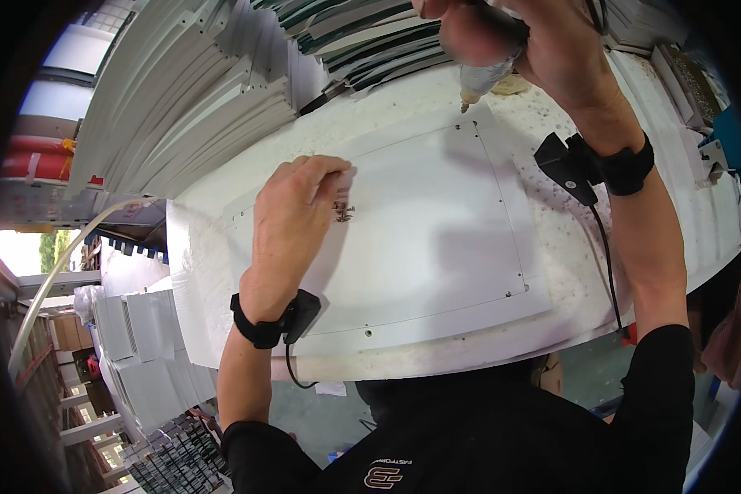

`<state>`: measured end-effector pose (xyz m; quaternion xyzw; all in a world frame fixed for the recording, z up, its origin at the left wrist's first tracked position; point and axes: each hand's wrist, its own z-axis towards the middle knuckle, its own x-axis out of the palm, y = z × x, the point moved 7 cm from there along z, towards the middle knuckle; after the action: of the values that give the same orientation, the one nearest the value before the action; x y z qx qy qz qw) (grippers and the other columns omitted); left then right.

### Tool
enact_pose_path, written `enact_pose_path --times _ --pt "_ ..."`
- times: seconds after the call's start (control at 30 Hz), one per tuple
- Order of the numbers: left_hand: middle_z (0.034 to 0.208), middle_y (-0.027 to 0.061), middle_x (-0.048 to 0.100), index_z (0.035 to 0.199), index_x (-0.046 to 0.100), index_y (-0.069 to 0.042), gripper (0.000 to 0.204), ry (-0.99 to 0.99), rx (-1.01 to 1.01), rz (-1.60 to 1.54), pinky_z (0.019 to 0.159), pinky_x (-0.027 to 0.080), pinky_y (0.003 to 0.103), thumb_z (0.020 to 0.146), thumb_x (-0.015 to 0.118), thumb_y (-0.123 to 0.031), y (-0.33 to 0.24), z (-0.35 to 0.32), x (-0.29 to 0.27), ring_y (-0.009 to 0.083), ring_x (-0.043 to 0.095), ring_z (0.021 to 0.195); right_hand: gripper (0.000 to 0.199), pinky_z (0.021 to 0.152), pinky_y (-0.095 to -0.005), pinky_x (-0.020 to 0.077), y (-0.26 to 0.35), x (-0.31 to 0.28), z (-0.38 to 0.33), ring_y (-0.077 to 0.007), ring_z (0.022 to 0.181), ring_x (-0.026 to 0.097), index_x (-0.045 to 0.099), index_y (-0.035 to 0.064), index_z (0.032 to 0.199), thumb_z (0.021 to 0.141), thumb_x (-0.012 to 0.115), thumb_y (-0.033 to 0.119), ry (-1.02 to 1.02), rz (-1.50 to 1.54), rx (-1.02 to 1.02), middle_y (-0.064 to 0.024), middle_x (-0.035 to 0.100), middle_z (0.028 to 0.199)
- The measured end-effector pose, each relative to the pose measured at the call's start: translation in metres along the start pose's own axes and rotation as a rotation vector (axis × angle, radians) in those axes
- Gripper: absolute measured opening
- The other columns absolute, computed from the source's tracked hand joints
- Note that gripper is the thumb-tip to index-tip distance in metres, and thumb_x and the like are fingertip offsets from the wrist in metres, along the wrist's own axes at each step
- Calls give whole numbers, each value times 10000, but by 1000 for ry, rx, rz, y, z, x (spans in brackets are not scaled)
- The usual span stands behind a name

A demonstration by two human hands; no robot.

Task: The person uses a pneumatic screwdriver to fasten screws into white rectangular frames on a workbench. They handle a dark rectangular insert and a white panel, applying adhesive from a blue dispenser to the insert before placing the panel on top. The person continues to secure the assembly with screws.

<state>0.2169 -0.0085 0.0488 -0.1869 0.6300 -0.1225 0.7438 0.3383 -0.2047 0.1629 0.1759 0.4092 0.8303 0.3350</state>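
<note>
A flat white panel (420, 230) lies on the table, with a thin line and small dark screws or holes along its edges. Over its left part is my left hand (292, 214), fingers curled and thumb and fingertips pressed together. What they pinch, if anything, is too small to make out. Beside those fingers a small heap of screws (343, 212) rests on the panel. My right hand (564, 58), raised at the top of the view, is wrapped round a screwdriver-like tool (482, 81). Its pointed bit slants down near the panel's far right corner; contact cannot be told.
Stacked white sheets (181, 99) stand at the far left, with dark-green-edged strips (370, 41) behind the panel. The table (634, 222) is pale and speckled. A cable (608, 263) hangs from my right wrist strap. A pale hose (53, 263) curves at left.
</note>
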Motion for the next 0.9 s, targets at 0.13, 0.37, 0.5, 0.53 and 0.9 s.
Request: enact_pose_path --times 0.13,0.37,0.5,0.53,0.9 --pt "965 105 722 1066 747 -69 148 5 -56 -3 813 533 376 949 657 -76 24 -13 -6 293 670 925 349 389 -208 412 5 2 2 -58 437 512 599 37 867 997 679 350 16 45 -42 -59 652 736" --pt "915 91 698 989 719 -69 72 3 69 161 790 548 395 929 680 -74 12 -11 -5 292 661 890 367 387 -212 415 14 4 -2 -65 426 501 579 27 898 998 671 368 -3 11 -75 -65 642 726" --pt "941 105 710 972 677 -27 72 52 222 360 798 547 405 906 699 -48 1 -6 -3 311 673 897 395 386 -212 419 20 7 -1 -65 424 498 569 27 905 985 677 399 7 -12 -10 -65 633 718" --pt "940 106 709 964 662 -24 82 54 252 399 802 546 413 901 704 -54 1 -4 0 317 668 900 405 387 -212 418 21 7 -1 -65 425 498 568 27 904 983 676 410 11 -4 17 -63 630 716" --pt "866 111 681 904 534 2 133 93 41 -199 732 546 315 886 662 30 -22 -7 -9 196 666 769 529 394 -242 391 36 4 -6 -85 430 485 637 6 878 1044 539 498 16 150 -36 -77 609 738"
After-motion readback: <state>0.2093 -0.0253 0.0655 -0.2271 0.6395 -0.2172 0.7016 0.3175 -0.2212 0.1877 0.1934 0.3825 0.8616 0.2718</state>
